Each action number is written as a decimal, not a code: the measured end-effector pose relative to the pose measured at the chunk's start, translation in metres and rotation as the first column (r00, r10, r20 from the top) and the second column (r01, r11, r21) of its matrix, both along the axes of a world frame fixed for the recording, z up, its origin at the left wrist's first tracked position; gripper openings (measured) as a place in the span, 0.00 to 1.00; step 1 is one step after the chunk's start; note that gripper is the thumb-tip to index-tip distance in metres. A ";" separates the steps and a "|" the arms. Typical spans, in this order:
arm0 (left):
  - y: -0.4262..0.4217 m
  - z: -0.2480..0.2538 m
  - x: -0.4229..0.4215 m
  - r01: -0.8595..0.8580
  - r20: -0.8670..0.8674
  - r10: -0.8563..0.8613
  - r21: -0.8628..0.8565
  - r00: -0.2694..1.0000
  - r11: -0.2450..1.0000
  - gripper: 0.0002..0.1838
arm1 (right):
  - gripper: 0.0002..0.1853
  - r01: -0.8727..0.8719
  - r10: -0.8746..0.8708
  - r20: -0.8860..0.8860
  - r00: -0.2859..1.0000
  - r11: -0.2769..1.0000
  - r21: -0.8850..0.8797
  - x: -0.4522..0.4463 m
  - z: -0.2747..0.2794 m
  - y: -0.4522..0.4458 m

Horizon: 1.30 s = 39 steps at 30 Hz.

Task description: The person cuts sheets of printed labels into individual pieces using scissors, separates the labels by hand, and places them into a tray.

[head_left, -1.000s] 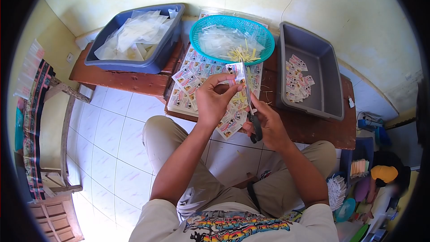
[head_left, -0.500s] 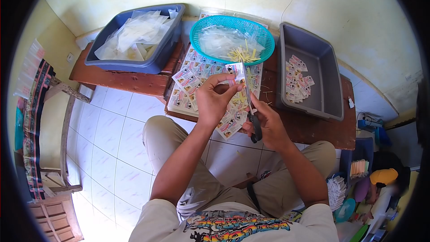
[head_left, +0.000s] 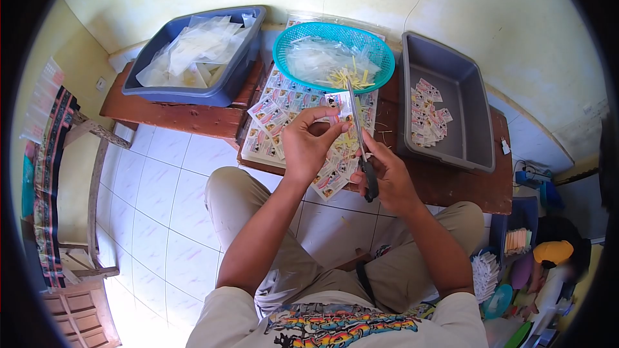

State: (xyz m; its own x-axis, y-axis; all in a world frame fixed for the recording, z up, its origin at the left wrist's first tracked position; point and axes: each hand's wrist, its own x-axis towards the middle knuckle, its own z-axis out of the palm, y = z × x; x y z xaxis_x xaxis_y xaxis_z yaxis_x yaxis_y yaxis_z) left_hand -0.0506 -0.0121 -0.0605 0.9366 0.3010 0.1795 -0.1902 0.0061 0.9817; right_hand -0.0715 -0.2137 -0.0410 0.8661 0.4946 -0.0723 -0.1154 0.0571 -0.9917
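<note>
Between thumb and fingers, my left hand (head_left: 313, 142) pinches a small printed label (head_left: 338, 104) above the bench. My right hand (head_left: 390, 180) is wrapped round the dark handles of a pair of scissors (head_left: 367, 177), whose blades point away from me along the label's right edge. Whether the blades touch the paper I cannot tell. Beneath my hands lie printed label sheets (head_left: 261, 145) and several loose cut pieces. Just past the scissor tips stands a turquoise basket (head_left: 280, 67) with clear plastic bags (head_left: 322, 58) and thin yellow paper strips (head_left: 351, 78).
A grey tub (head_left: 467, 116) with cut labels (head_left: 429, 116) stands on the wooden bench (head_left: 451, 187) at right. At left, a blue-grey tub (head_left: 187, 95) holds plastic bags. Another person (head_left: 554, 254) is at the far lower right.
The scissors have shifted slightly forward, their tips now reaching toward the basket's strips. My left hand and the label have barely moved.
</note>
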 end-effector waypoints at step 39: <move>0.013 0.002 -0.008 0.179 0.108 -0.177 -0.006 0.978 0.984 0.14 | 0.40 0.171 0.324 0.272 0.906 0.308 -0.936 0.024 -0.035 0.008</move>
